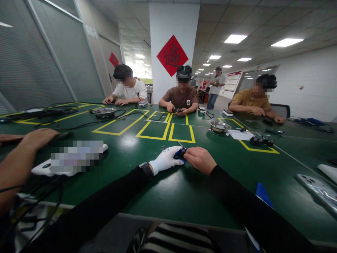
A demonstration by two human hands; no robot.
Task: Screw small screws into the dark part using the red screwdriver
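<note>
- Here's the white-gloved left hand (167, 157), blue-coated fingers closed round a small dark metallic piece (183, 149), up over the glossy dark-green table (168, 191).
- And the bare right hand (200, 158), fingertips bunched at the piece's right side; whether they pinch it, I can't tell!
- Just beyond the glove, tiny metallic bits (162, 148).
- Farther out, yellow tape rectangles (193, 134), then a round shiny metal bowl (220, 129).

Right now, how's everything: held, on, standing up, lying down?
Small part: held, mostly hidden
Left hand: gloved, gripping the small part
Right hand: bare, up against the small part
Ceiling lights: on
Left bowl: upright
Right bowl: upright
Phone at right: lying camera side up
</note>
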